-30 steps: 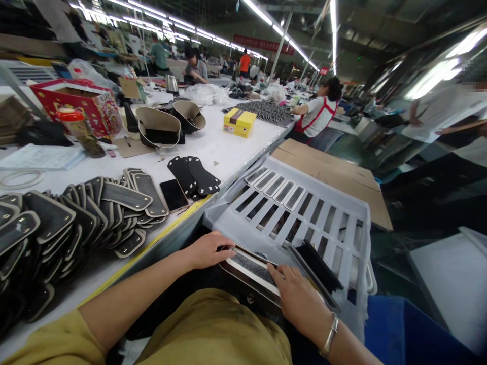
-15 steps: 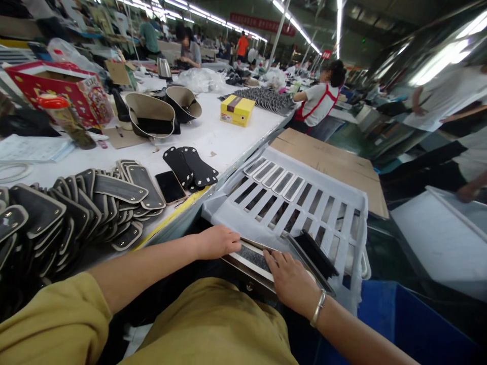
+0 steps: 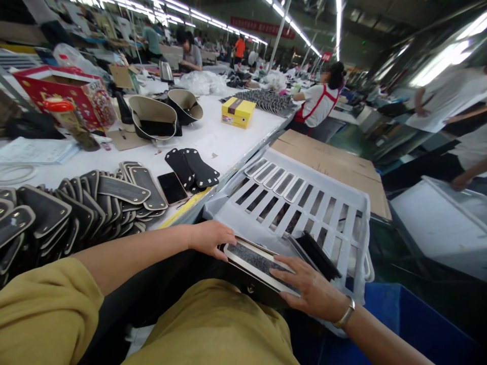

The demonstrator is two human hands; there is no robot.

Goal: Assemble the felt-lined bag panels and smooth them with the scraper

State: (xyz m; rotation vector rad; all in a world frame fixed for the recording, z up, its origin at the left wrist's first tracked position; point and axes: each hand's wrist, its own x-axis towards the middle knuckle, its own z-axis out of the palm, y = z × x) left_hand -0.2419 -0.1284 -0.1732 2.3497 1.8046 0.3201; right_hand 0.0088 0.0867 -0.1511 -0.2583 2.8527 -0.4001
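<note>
In front of my lap lies a long black piece with a pale-edged, speckled grey strip [image 3: 251, 260] on top. A brass-coloured stud shows on its dark near side. My left hand [image 3: 213, 239] holds its left end, fingers over the far corner and thumb at the near edge. Across the right end rests my right hand [image 3: 304, 284], fingers spread and touching the top, thumb by the near edge. The underside of the piece is hidden. Just beyond my right hand, a black bar-like piece [image 3: 319, 253] leans on the slotted white tray [image 3: 228, 210].
Several pale-rimmed strips [image 3: 274, 178] sit in the tray's far slots. Cardboard [image 3: 327, 157] lies behind it, a blue bin [image 3: 384, 309] to the right. Stacked dark panels [image 3: 49, 213], a phone [image 3: 172, 188] and a yellow box [image 3: 238, 112] occupy the table. Co-workers are farther off.
My right hand has slid right and its fingers have spread, baring more of the speckled strip. My left hand has shifted slightly left to the end, its thumb now showing.
</note>
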